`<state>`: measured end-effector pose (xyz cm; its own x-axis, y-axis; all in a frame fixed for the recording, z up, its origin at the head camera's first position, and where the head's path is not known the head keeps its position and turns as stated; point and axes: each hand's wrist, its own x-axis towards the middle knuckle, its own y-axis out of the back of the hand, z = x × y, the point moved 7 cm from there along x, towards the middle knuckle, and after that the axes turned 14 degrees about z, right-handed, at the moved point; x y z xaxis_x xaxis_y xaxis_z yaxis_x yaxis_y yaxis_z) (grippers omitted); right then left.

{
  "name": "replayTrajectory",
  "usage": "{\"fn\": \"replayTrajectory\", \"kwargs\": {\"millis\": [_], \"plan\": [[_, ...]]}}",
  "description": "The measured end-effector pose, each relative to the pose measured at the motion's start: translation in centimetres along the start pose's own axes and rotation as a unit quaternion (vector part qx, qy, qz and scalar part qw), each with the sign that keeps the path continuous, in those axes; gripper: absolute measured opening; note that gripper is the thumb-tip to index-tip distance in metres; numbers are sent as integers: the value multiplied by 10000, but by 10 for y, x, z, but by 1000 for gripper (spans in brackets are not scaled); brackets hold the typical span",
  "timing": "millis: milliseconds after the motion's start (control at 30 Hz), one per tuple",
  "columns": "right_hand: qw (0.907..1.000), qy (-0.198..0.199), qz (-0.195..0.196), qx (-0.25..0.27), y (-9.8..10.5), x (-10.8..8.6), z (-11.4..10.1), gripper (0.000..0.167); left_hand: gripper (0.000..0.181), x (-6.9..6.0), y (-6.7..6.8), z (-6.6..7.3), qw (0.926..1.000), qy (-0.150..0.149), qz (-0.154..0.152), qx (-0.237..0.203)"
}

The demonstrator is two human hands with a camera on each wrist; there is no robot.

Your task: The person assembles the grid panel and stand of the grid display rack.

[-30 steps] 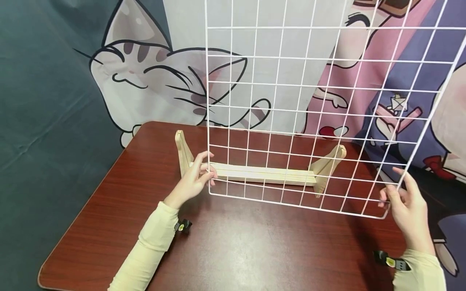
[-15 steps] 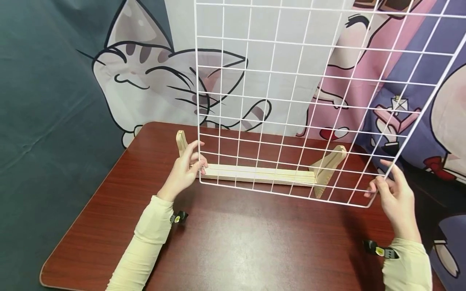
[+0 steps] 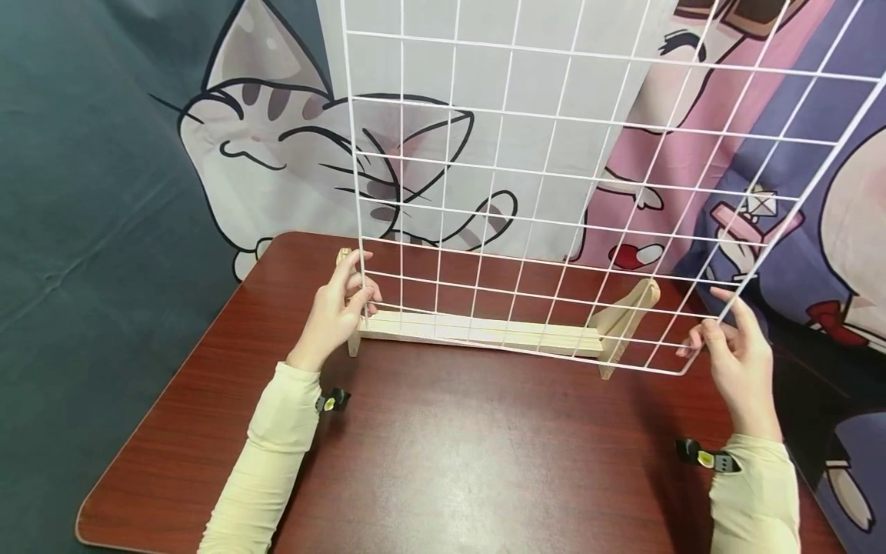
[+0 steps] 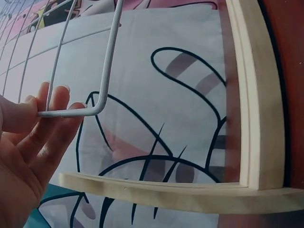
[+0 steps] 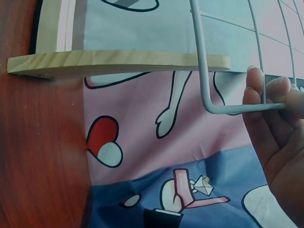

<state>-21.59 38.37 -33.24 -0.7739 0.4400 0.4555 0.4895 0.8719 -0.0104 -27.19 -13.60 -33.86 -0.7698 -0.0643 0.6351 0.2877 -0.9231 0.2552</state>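
A white wire grid panel (image 3: 778,231) is held upright between both hands, its top beyond the head view. My left hand (image 3: 325,319) pinches its left edge near the lower corner. The right hand (image 3: 744,373) grips the opposite edge near its lower corner. Behind the panel's bottom, a pale wooden stand stands on the table, with a long grooved crossbar (image 3: 484,331) and a curved right end piece (image 3: 626,323). Its left end piece (image 4: 190,192) is partly hidden by my left hand in the head view. In both wrist views, the panel corners hang apart from the wood.
The stand is on a dark red-brown wooden table (image 3: 450,462) with a rounded left corner. A cloth backdrop (image 3: 256,138) with cartoon cats hangs behind the table. Each wrist wears a strap with a small black camera (image 3: 337,399).
Both hands have carried the grid panel leftward and farther away across the table. Its lower edge now overlaps the wooden crossbar in the head view. The stand has stayed put.
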Motion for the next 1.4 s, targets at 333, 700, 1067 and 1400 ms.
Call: {"fn": "replayTrajectory", "kwargs": {"millis": [333,700,1067,1400], "plan": [[9998,86,31,198,-14,13,-5,40,43,15,11,3,9994,-124,328,28],[9949,94,12,1006,-31,31,-14,39,44,33,19,11,9978,-331,567,2],[9930,361,-107,1120,-42,47,-26,37,43,48,26,17,9954,-536,783,91],[9872,330,-122,1556,-51,62,-35,36,43,64,32,20,9939,-546,948,172]]}}
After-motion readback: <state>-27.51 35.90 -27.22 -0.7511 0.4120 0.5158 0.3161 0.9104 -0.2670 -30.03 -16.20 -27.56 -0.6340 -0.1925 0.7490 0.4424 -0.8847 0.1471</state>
